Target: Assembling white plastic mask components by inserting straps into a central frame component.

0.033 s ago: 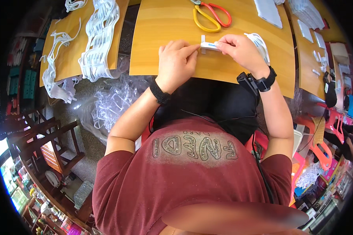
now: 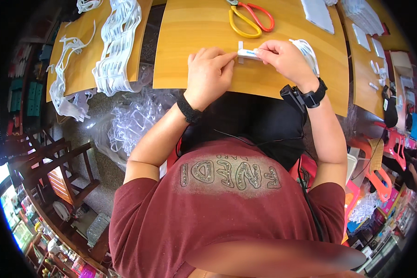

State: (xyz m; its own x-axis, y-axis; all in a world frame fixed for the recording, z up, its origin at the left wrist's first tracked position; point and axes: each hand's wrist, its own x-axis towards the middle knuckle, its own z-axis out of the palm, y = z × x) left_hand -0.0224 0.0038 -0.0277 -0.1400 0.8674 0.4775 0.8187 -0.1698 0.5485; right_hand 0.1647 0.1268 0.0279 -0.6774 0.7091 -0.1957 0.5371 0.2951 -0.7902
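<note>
A short white folded strap (image 2: 248,53) with blue print lies near the front of the wooden table. My left hand (image 2: 208,69) has its fingertips closed at the strap's left end. My right hand (image 2: 285,58) pinches the strap's other end between thumb and fingers. Under the strap's left end, a narrow white strip (image 2: 240,45) crosses it and shows on both sides. Beside my right hand is a coil of white cord or strap (image 2: 306,50), partly hidden by that hand. Scissors with one yellow and one red handle (image 2: 250,21) lie beyond the strap.
Bundled white straps (image 2: 118,51) and loose white strips (image 2: 68,60) hang over the left table's edge. Below is a clear plastic bag (image 2: 129,125) of white strips. A white stack (image 2: 318,16) sits at the far right. Plastic chairs (image 2: 380,178) stand at the right.
</note>
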